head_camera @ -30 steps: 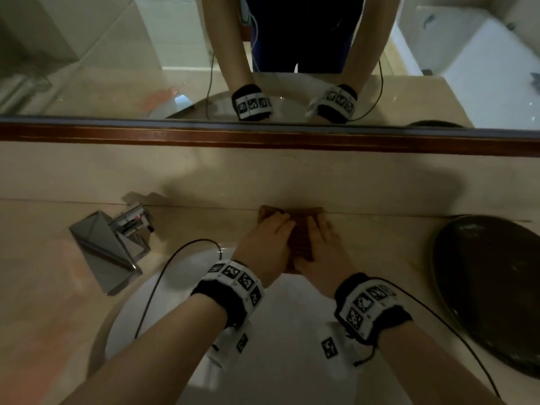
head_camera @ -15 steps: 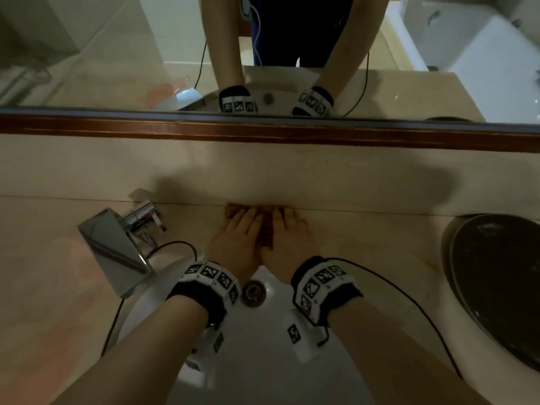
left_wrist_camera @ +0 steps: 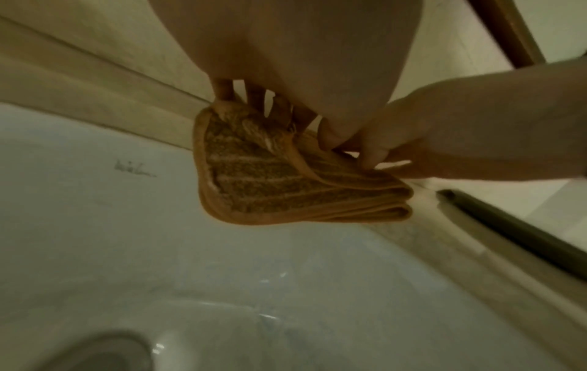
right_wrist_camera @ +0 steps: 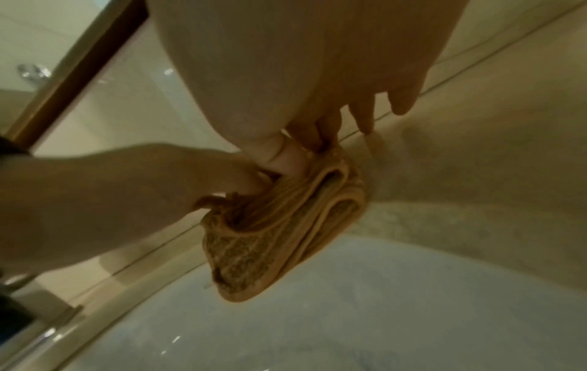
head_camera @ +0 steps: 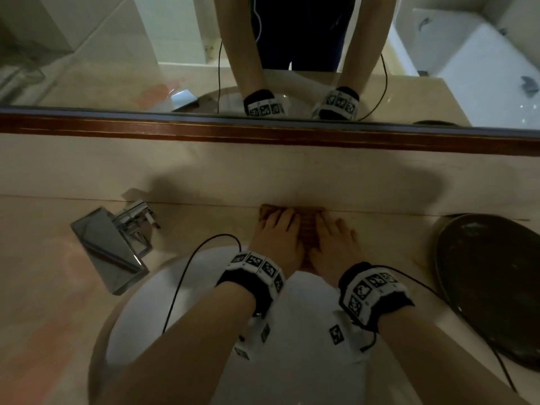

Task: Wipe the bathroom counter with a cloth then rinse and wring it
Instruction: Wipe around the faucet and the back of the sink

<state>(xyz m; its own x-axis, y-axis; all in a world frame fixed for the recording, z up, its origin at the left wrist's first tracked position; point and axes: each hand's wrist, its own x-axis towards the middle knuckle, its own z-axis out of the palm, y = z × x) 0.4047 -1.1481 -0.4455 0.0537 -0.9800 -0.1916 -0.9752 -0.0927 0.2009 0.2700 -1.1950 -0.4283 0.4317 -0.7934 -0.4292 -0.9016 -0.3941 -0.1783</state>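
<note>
A folded brown-orange cloth lies on the beige counter behind the white sink, against the backsplash. My left hand and right hand press side by side on top of it, fingers straight and pointing at the wall. In the left wrist view the cloth overhangs the sink rim, with its top layer lifted under my left hand. The right hand touches the near fold with its thumb. In the right wrist view both thumbs press into the folds of the cloth.
A square chrome faucet stands on the counter left of the hands. A dark oval dish sits at the right. A mirror with a brown wooden frame runs above the backsplash. Thin black cables trail from both wristbands.
Both hands slid the cloth left toward the faucet, then back right along the backsplash to about where it was a second ago.
</note>
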